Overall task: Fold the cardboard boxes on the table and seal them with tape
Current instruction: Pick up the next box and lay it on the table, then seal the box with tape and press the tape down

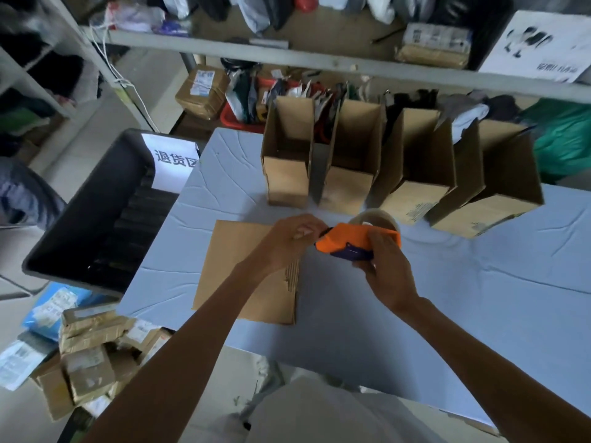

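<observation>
My right hand [385, 266] wraps its fingers round the tape dispenser [355, 239]; my left hand [287, 243] pinches its nine-o'clock end, over flat cardboard [240, 282].

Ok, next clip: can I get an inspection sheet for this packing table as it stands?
Surface: table under a wrinkled pale blue cover.
Job's things: flat cardboard lies near left; four open boxes stand in a row at the far edge; orange tape dispenser with its tape roll is held over the table.
Clutter: taped parcels piled on the floor, left of the table.
Hands: right hand grips the dispenser; left hand has curled fingers at its front end, and what they pinch cannot be told.
Cables: white cord hangs along the shelf upright, off the table.
Surroundings: dark bin with a paper sign beside the table; shelf behind the boxes; green bag at right.
</observation>
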The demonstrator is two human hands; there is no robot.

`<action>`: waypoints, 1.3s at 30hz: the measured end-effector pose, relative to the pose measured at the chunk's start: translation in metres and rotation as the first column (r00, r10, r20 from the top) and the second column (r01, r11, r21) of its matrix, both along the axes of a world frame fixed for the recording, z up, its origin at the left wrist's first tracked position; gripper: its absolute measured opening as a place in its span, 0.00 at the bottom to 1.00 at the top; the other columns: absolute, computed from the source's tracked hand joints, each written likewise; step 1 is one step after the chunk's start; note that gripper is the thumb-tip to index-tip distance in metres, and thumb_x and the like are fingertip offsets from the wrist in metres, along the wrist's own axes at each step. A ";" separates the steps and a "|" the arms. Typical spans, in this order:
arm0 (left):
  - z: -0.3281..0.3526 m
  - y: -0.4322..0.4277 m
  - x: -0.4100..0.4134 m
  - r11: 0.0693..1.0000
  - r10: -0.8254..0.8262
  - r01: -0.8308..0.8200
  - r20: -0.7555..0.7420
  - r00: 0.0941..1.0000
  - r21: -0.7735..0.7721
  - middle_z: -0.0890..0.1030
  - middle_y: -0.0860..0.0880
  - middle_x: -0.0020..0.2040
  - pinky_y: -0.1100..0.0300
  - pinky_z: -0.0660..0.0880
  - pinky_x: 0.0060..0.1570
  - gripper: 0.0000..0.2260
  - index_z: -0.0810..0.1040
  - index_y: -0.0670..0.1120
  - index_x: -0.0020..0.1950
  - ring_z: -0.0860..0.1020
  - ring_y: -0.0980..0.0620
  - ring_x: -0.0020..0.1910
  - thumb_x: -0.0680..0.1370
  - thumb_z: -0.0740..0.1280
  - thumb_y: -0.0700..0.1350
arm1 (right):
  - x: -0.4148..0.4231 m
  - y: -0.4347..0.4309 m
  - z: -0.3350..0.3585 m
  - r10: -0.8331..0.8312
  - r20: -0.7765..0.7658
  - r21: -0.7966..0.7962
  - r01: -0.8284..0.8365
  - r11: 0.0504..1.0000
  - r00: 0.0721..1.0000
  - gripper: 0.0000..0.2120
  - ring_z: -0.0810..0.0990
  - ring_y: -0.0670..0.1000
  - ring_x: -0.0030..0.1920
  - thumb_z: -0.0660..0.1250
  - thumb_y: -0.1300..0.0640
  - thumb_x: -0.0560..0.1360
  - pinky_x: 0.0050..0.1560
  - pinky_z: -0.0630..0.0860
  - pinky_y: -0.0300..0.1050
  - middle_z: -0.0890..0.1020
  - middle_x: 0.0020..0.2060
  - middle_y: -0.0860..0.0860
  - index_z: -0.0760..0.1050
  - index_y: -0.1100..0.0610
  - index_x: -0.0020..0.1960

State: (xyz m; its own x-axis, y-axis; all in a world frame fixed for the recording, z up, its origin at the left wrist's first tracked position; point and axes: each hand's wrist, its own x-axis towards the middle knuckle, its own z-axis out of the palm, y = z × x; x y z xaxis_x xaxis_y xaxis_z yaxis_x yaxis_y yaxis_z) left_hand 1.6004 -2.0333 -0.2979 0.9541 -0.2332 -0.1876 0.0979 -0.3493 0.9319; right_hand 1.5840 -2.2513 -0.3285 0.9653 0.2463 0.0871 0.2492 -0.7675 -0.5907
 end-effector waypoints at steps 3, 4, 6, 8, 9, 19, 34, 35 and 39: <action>0.019 -0.001 -0.002 0.998 0.031 -0.035 0.076 0.997 0.051 0.82 0.49 0.47 0.55 0.76 0.52 0.03 0.81 0.44 0.48 0.80 0.52 0.49 0.77 0.67 0.41 | 0.004 -0.004 0.014 0.092 0.080 0.058 -0.096 0.994 0.993 0.26 0.78 0.51 0.45 0.74 0.65 0.69 0.43 0.73 0.34 0.78 0.52 0.56 0.67 0.60 0.63; 0.025 0.000 -0.002 0.996 0.029 -0.038 0.110 0.993 0.078 0.81 0.51 0.45 0.59 0.76 0.49 0.03 0.81 0.44 0.47 0.79 0.55 0.47 0.76 0.68 0.42 | 0.005 -0.004 0.020 0.131 0.081 0.105 -0.139 0.985 0.988 0.27 0.77 0.48 0.44 0.74 0.66 0.68 0.42 0.71 0.28 0.78 0.51 0.55 0.68 0.60 0.62; 0.037 0.000 -0.004 0.992 0.039 -0.053 0.130 0.991 0.112 0.80 0.54 0.43 0.66 0.74 0.46 0.04 0.80 0.44 0.46 0.78 0.61 0.44 0.76 0.68 0.43 | 0.008 -0.003 0.033 0.211 0.021 0.230 -0.210 0.950 0.977 0.28 0.77 0.44 0.45 0.74 0.68 0.67 0.42 0.72 0.24 0.77 0.51 0.51 0.68 0.56 0.63; 0.044 -0.001 -0.005 0.987 0.077 -0.094 0.130 0.989 0.132 0.79 0.56 0.42 0.68 0.73 0.43 0.03 0.80 0.44 0.47 0.77 0.63 0.42 0.76 0.68 0.43 | 0.009 -0.003 0.043 0.282 -0.115 0.302 -0.237 0.923 0.953 0.33 0.79 0.44 0.49 0.74 0.66 0.68 0.47 0.75 0.29 0.76 0.54 0.46 0.63 0.47 0.66; 0.046 -0.002 -0.005 0.983 0.106 -0.125 0.134 0.985 0.137 0.78 0.56 0.41 0.69 0.72 0.41 0.04 0.80 0.42 0.47 0.77 0.63 0.40 0.76 0.68 0.42 | 0.010 -0.005 0.044 0.291 -0.167 0.296 -0.233 0.926 0.942 0.34 0.79 0.45 0.51 0.74 0.64 0.69 0.48 0.77 0.32 0.76 0.54 0.45 0.62 0.47 0.68; 0.040 0.007 -0.015 0.962 0.263 -0.263 0.011 0.965 0.077 0.76 0.49 0.37 0.74 0.71 0.29 0.02 0.76 0.38 0.47 0.76 0.63 0.29 0.78 0.64 0.36 | 0.003 0.016 0.047 0.188 -0.103 0.091 -0.179 0.980 0.977 0.30 0.79 0.47 0.41 0.79 0.50 0.62 0.38 0.77 0.36 0.77 0.41 0.43 0.66 0.49 0.56; 0.022 0.007 -0.016 0.853 0.393 -0.355 -0.022 0.919 0.383 0.76 0.51 0.28 0.71 0.69 0.26 0.11 0.77 0.43 0.33 0.74 0.55 0.29 0.73 0.62 0.33 | 0.025 0.013 0.040 0.422 -0.072 0.015 -0.422 0.907 0.904 0.29 0.77 0.45 0.48 0.74 0.44 0.67 0.44 0.71 0.29 0.79 0.51 0.44 0.69 0.53 0.63; 0.019 0.008 -0.018 0.842 0.414 -0.372 -0.026 0.910 0.392 0.76 0.50 0.29 0.71 0.68 0.25 0.10 0.78 0.42 0.34 0.74 0.55 0.30 0.73 0.63 0.33 | 0.025 0.010 0.040 0.439 -0.084 -0.005 -0.441 0.897 0.894 0.28 0.77 0.45 0.47 0.74 0.44 0.67 0.43 0.71 0.28 0.79 0.50 0.43 0.69 0.52 0.62; 0.010 0.035 -0.023 0.783 0.476 -0.421 -0.008 0.879 0.458 0.80 0.47 0.35 0.63 0.72 0.35 0.07 0.80 0.40 0.36 0.76 0.52 0.35 0.74 0.66 0.38 | 0.019 -0.015 0.032 0.425 -0.125 -0.088 -0.436 0.896 0.897 0.27 0.78 0.44 0.44 0.73 0.38 0.66 0.42 0.76 0.34 0.77 0.47 0.39 0.69 0.46 0.59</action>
State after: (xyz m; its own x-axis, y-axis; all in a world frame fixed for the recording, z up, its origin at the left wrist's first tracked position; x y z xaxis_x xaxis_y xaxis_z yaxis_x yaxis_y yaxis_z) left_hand 1.5770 -1.9984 -0.2878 0.8949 0.3468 -0.2808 0.4417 -0.5989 0.6680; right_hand 1.6028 -2.2659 -0.2965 0.7646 0.6420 -0.0562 0.5141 -0.6602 -0.5477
